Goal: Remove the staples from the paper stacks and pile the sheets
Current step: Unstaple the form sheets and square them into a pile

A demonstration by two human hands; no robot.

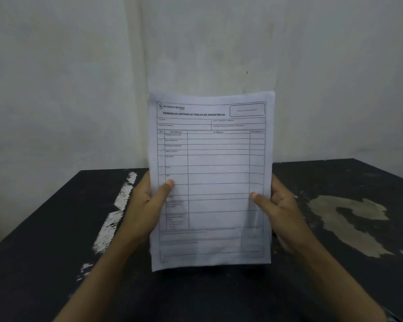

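Paper stack (211, 177): white printed form with a ruled grid and bold heading, held upright above the middle of the table (44, 228). The lower print is blurred, and it possibly holds several sheets.

Left hand (147, 205) grips its left edge and right hand (282, 212) its right edge, thumbs on the front.

The table is dark and flat, with pale worn patches.

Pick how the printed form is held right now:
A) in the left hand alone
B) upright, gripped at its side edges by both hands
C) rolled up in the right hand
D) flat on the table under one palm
B: the left hand and right hand each grip a side edge of the printed form, thumbs on its front, above the dark table.
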